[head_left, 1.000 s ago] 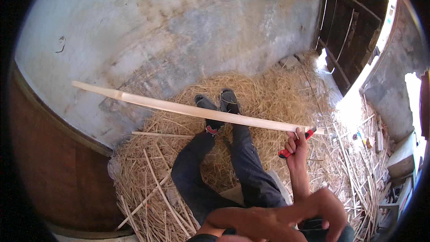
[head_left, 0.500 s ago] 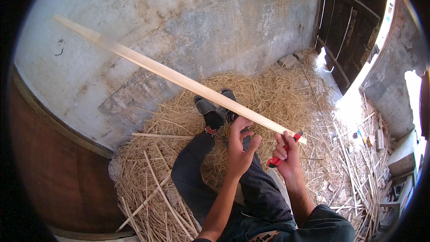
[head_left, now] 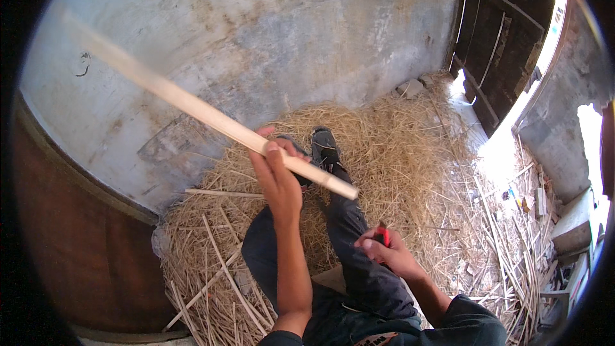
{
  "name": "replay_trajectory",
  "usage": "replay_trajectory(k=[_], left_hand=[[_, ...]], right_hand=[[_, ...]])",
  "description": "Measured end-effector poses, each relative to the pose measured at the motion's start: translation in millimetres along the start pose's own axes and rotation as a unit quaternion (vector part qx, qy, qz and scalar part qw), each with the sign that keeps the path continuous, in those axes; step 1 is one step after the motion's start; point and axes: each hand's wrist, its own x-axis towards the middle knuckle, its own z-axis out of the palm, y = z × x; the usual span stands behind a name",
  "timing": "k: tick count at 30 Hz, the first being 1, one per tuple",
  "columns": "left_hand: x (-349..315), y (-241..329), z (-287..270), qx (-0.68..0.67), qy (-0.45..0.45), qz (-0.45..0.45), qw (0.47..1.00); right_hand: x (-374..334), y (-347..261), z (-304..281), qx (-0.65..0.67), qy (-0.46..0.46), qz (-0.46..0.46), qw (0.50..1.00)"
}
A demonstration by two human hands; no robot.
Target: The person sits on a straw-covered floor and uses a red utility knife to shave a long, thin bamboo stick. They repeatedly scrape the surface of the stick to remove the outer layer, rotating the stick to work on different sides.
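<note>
A long, pale bamboo strip [head_left: 211, 115] slants across the view, its far upper-left end blurred against the wall and its near end above my knee. My left hand [head_left: 280, 176] is closed round the strip a short way from that near end, thumb on top. In my right hand [head_left: 392, 251], lower down by my right thigh, is a red utility knife [head_left: 382, 236] with its tip pointing up. The knife is apart from the strip, and my fingers hide most of its handle.
Straw-like shavings [head_left: 397, 147] cover the floor round my shoes [head_left: 325, 144]. Thin strips [head_left: 224, 263] lie at the left, more at the right. Ahead stands a stained wall [head_left: 307, 32]; a dark plank door [head_left: 503, 32] is at the upper right, a brown panel [head_left: 83, 230] at the left.
My left hand has moved left and now grips the strip, which has shifted left. My right hand has let go of the strip's near end and dropped lower with the knife.
</note>
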Motion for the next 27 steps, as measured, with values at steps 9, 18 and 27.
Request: replay_trajectory(k=[9, 18, 27], left_hand=[[-37.3, 41.3, -8.6, -0.099, -0.208, -0.283, 0.931], [-88.4, 14.0, 13.5, 0.072, -0.329, -0.268, 0.903], [-119.8, 24.2, -49.6, 0.192, -0.371, -0.257, 0.872]], right_hand=[[28.8, -26.4, -23.1, 0.074, 0.160, -0.174, 0.969], [58.5, -77.7, -7.9, -0.017, 0.157, -0.249, 0.956], [83.6, -89.8, -42.2, 0.035, 0.279, -0.281, 0.918]])
